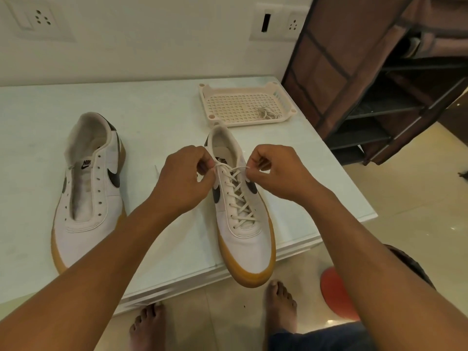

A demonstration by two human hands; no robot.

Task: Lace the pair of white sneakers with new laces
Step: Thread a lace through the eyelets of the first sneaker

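Two white sneakers with gum soles stand on the pale table point(157, 117). The left sneaker point(88, 198) has bare eyelets and an open tongue. The right sneaker point(243, 239) carries a white lace point(239, 198) crossed through its eyelets up to the top, and its toe hangs over the table's front edge. My left hand point(184, 178) pinches one lace end at the sneaker's top left. On the top right side my right hand point(276, 171) pinches the other end. A second bundled lace point(267, 112) lies in the cream tray point(210, 102).
The perforated cream tray sits at the table's back right. A brown fabric shoe rack point(379, 79) stands to the right of the table. Bare feet point(281, 302) and a red round object point(334, 292) are on the tiled floor below the front edge.
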